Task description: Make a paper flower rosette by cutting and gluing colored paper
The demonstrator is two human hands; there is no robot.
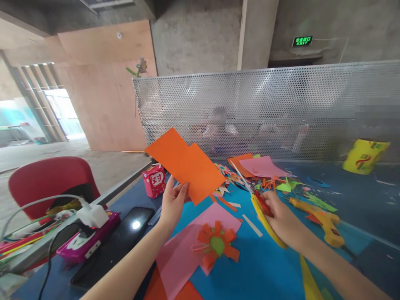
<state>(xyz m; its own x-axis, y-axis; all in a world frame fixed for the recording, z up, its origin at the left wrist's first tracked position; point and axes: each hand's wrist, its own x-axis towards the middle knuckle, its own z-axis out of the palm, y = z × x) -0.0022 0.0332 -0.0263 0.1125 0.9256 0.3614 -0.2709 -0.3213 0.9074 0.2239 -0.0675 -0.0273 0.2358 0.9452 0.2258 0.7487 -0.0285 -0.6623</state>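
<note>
My left hand pinches an orange paper sheet by its lower left edge; the sheet is raised above the table and has a step in its top edge. In my right hand are scissors with red and yellow handles, their blades pointing up and left, apart from the orange paper. Below and between my hands, an orange paper flower with a green centre lies on pink paper, over a blue sheet.
A yellow glue gun lies at the right, with a yellow roll behind it. Paper scraps spread near the perforated screen. At left are a red box, a black tablet and a purple power strip.
</note>
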